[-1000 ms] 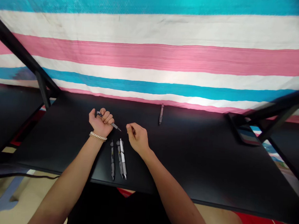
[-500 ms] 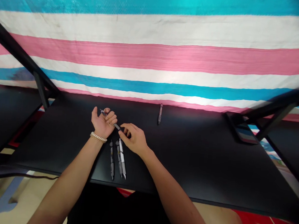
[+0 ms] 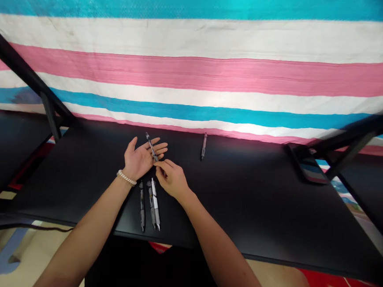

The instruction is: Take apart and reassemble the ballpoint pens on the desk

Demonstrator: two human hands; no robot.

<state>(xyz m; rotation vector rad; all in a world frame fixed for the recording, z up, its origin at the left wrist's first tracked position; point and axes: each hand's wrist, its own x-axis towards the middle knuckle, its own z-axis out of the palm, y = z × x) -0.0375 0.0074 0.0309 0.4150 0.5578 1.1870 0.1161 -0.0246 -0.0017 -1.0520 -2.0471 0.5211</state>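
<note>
My left hand (image 3: 139, 159) lies palm up with its fingers spread, above the black desk (image 3: 75, 183). A slim grey and black pen (image 3: 152, 147) rests across that hand and points away from me. My right hand (image 3: 171, 179) pinches the pen's lower end between its fingertips, hiding the tip. Near my left wrist lie several pens side by side, among them a white-barrelled pen (image 3: 155, 205) and a dark one (image 3: 142, 207). A bead bracelet (image 3: 126, 178) circles my left wrist. Farther off, a lone grey pen (image 3: 203, 146) lies near the desk's back edge.
A phone (image 3: 312, 171) lies at the desk's back right. Dark metal frame bars (image 3: 24, 77) slant across both upper corners. A pink, white and blue striped cloth (image 3: 197, 73) hangs behind the desk. The floor and a red object show below the front edge.
My left hand has opened and turned palm up, releasing its grip on the pen. The pen now points away from me, and my right hand has moved in to pinch its lower end.
</note>
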